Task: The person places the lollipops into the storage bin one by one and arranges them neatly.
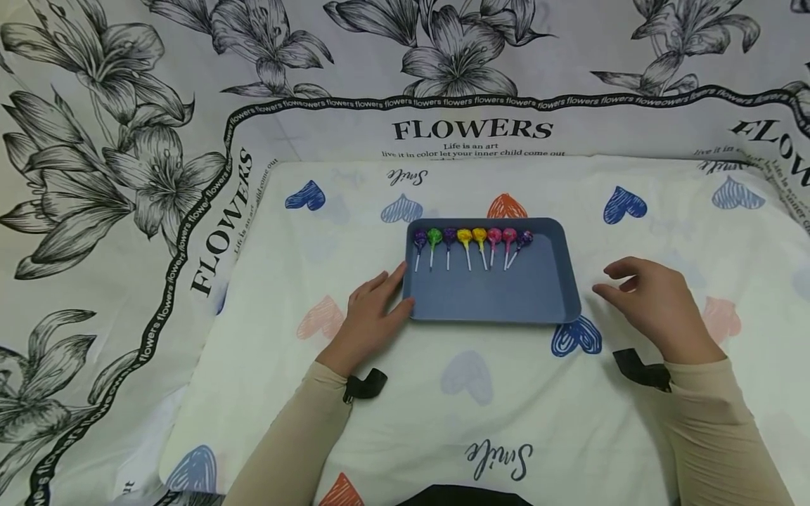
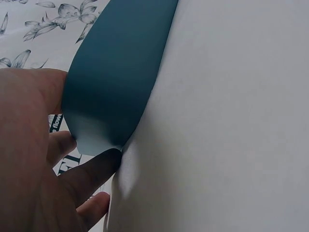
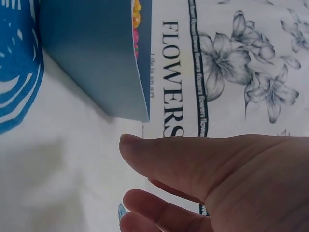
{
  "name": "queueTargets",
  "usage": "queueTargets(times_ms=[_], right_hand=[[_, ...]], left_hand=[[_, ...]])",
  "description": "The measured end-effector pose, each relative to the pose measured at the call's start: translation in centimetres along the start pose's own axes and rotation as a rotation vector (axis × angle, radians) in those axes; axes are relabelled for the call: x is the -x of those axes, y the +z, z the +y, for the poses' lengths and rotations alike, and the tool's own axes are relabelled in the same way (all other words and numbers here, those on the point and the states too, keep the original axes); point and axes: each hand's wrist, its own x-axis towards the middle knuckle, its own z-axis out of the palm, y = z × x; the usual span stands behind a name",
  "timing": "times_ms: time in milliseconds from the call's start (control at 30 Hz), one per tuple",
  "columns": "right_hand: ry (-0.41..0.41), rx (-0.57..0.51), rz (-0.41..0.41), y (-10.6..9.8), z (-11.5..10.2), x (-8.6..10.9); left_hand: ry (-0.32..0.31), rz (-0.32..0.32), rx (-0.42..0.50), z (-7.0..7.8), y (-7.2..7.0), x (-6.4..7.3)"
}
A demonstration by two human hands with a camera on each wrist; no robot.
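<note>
A blue-grey rectangular tray (image 1: 493, 299) lies on the white cloth in front of me. Along its far side several wrapped lollipops form a row, sticks toward me: purple (image 1: 420, 239), green (image 1: 434, 237), yellow (image 1: 465, 236) and pink (image 1: 493, 237) among them. The purple lollipop (image 1: 524, 239) at the right end leans. My left hand (image 1: 370, 316) touches the tray's left end with thumb and fingers extended. Off the tray's right side, my right hand (image 1: 654, 302) holds nothing, its fingers loosely bent; its thumb (image 3: 159, 157) shows near the tray's corner (image 3: 128, 104) in the right wrist view.
Under the tray spreads a white cloth (image 1: 392, 436) printed with hearts and "Smile". Beyond and to the left lies a flower-printed cover (image 1: 304, 130) with a black lettered border. A black strap (image 1: 365, 385) sits at my left wrist, another strap (image 1: 640, 369) at my right.
</note>
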Motion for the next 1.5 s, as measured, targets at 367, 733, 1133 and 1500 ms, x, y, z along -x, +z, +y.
queueTargets(times_ms=[367, 733, 1133, 1500], right_hand=[[0.024, 0.014, 0.039, -0.3, 1.8, 1.2], [0.151, 0.02, 0.0, -0.1, 3.8, 2.6], [0.221, 0.032, 0.017, -0.3, 5.3, 3.8], [0.322, 0.039, 0.012, -0.5, 6.6, 4.7]], left_hand=[[-0.029, 0.004, 0.005, -0.1, 0.2, 0.0], [-0.053, -0.007, 0.005, 0.1, 0.1, -0.3], [-0.054, -0.004, 0.013, 0.2, 0.0, -0.1], [-0.047, -0.004, 0.01, 0.2, 0.1, -0.1]])
